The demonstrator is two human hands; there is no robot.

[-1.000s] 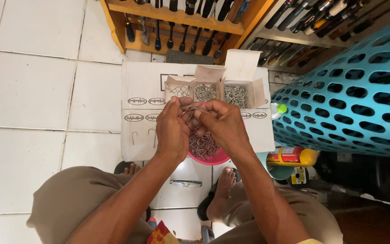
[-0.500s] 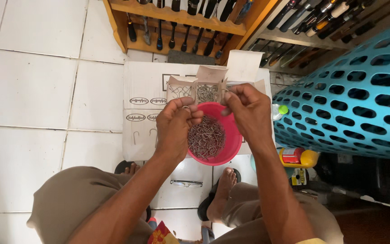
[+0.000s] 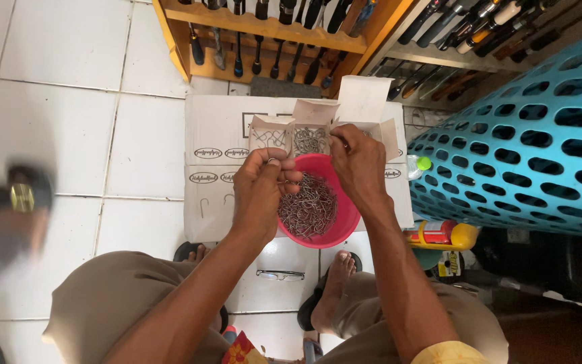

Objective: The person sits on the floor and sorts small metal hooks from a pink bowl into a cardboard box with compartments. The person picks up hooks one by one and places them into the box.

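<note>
A person sits on a white tiled floor and sorts small metal hooks out of a pink bowl into little cardboard boxes. By the look of it the work is partway through: the bowl holds a thick tangled heap, while three open boxes behind it each show a shallow layer of hooks. The boxes seem far from full, and most of the heap appears unsorted.

The left hand is curled over the near left rim of the bowl, fingers closed on a few hooks pinched between thumb and fingertips. The right hand reaches over the far rim toward the right-hand box, fingers drawn together as if pinching something; whether it has a hook in them cannot be told.

The hooks are thin bent wire, dull grey-brown, snagged together. The bowl is smooth round plastic. The boxes are pale thin card with raised flaps, standing on a flat sheet of white cardboard. A turquoise plastic basket with oval holes stands on the right, a wooden rack of dark-handled tools behind, and a pair of glasses lies between the bare feet.
</note>
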